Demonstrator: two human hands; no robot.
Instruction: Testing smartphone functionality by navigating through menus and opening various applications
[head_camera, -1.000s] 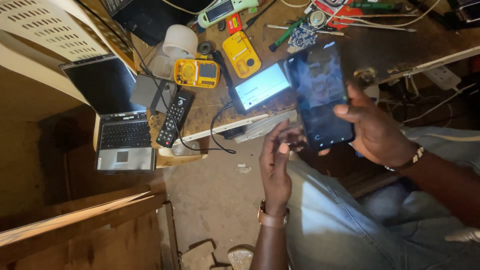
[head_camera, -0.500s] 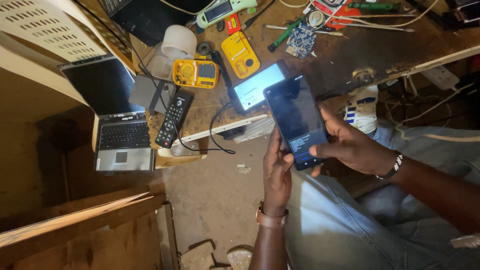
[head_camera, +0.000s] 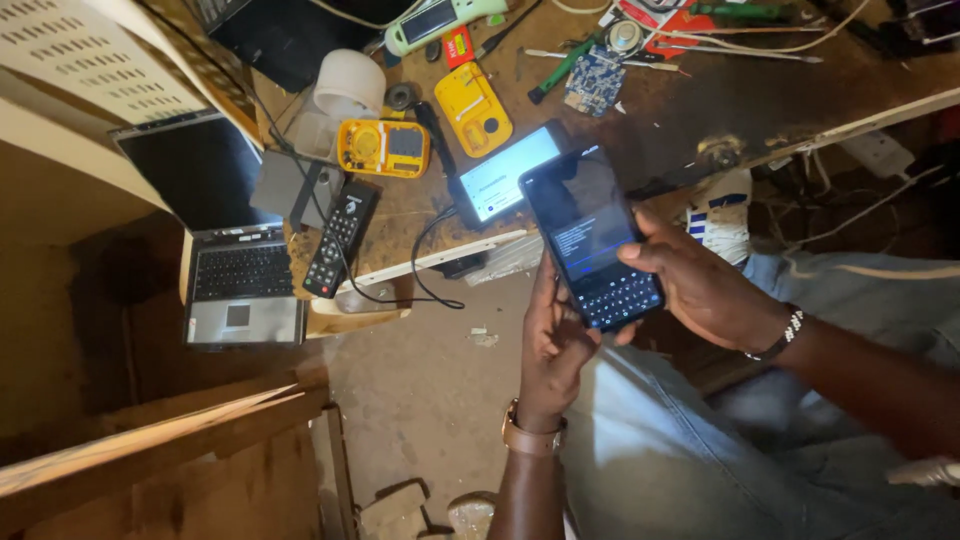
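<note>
Both hands clasp a dark phone over the lap

The left hand (head_camera: 553, 345) grips the phone (head_camera: 593, 237) from its lower left edge, and the right hand (head_camera: 700, 290) wraps the right edge, thumb on the lit keyboard; just beyond the grip a second lit phone (head_camera: 497, 183) lies on the workbench (head_camera: 760, 100), farther a yellow multimeter (head_camera: 383, 148)

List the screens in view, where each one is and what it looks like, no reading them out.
Phone: held in left hand and right hand; dark screen, pale text, keyboard at bottom.
Second phone: lying on the bench behind; lit pale blue-white.
Laptop: open, left of the bench; screen black.
Yellow meter: beside the remote; small grey display.
</note>
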